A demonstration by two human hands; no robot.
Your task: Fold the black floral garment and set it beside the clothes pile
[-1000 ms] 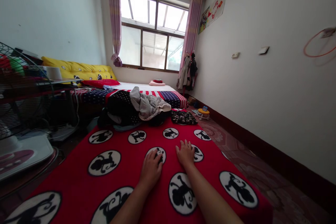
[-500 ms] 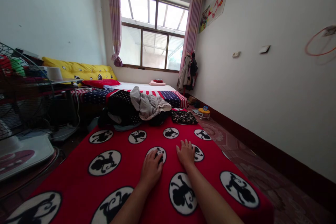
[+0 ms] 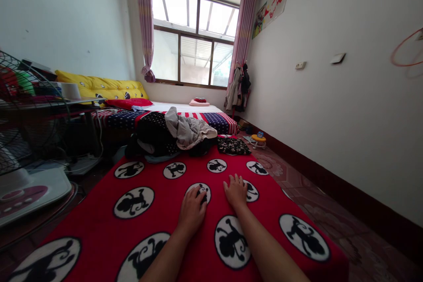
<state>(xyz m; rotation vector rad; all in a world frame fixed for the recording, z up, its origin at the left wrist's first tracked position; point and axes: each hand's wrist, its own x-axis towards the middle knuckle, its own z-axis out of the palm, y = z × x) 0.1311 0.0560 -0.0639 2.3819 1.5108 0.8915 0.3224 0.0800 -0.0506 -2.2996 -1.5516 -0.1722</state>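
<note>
My left hand lies palm down on a red blanket printed with black monkeys in white circles. Its fingers are spread and hold nothing. To its right, my right hand also rests flat on the blanket, fingers apart, partly over one of the circles. Beyond both hands, at the blanket's far end, is a heap of clothes: a grey garment on top of a black polka-dot garment. Right of the heap lies a folded black patterned cloth.
A fan stands at the left before a cluttered table. Behind the clothes is a bed with a star-and-stripe cover and a red pillow. A small yellow stool stands on the floor near the right wall.
The camera view has shifted slightly, so the scene sits a little further right in the picture. Both hands stay in the same place on the blanket.
</note>
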